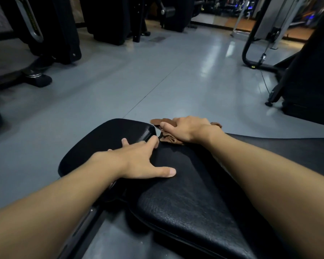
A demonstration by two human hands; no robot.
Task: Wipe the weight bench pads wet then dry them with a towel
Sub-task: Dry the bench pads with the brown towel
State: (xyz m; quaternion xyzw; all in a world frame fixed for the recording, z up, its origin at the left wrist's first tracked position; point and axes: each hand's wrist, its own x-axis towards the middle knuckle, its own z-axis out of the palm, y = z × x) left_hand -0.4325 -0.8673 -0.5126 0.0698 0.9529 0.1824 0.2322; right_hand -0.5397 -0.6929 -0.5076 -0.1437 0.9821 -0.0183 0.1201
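Two black bench pads fill the lower middle: a smaller seat pad point(108, 139) at the far end and a longer textured pad point(185, 202) nearer me. A crumpled brown cloth point(166, 138) lies at the far right end of the long pad, beside the gap between the pads. My right hand point(187, 129) lies on top of the cloth, fingers spread over it and thumb out to the left. My left hand point(144, 161) rests flat with fingers spread, across the gap, fingertips on the seat pad and thumb on the long pad.
Grey gym floor point(157, 71) stretches ahead. Black machine bases and a foot point(39, 79) stand at the left and back. A curved black frame point(251, 58) and another dark machine point(307, 81) stand at the right. The bench's metal frame point(79, 230) runs below the pads.
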